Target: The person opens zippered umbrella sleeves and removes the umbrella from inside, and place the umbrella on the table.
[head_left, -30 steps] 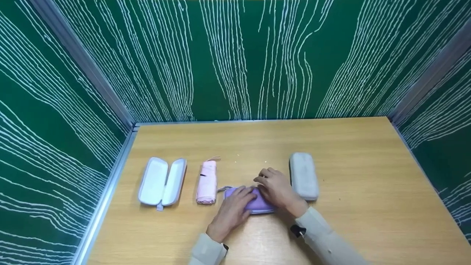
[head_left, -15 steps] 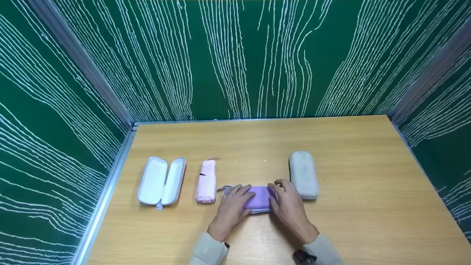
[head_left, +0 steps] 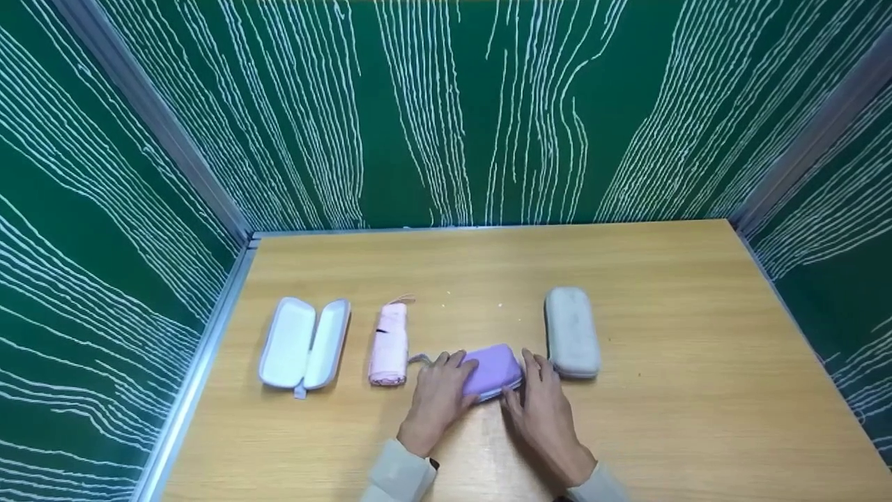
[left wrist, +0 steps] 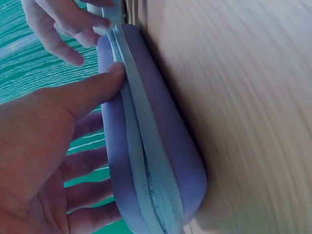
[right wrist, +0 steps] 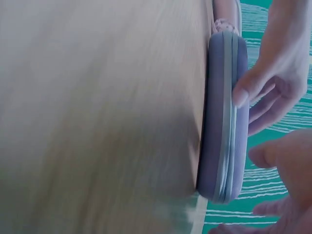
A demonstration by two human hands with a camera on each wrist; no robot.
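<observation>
Near the front middle of the wooden table, between both hands: a purple zippered case, lying aslant, right end angled farther from the person, zipper along the near side. Around the case's left part, the left hand in a grip, thumb on the near side at the zipper, fingers over the top and far side. Just beside the right end, the right hand, fingers loosely bent, holding nothing, thumb clear of the case; cannot tell about contact at the other fingertips. Past the left hand's fingers, a grey strap, and near that a folded pink umbrella. Farther left, a clamshell glasses case, lid spread, white lining upward. Just beyond the right hand, a closed grey glasses case. Behind the table, a green wall with wavy white lines.
</observation>
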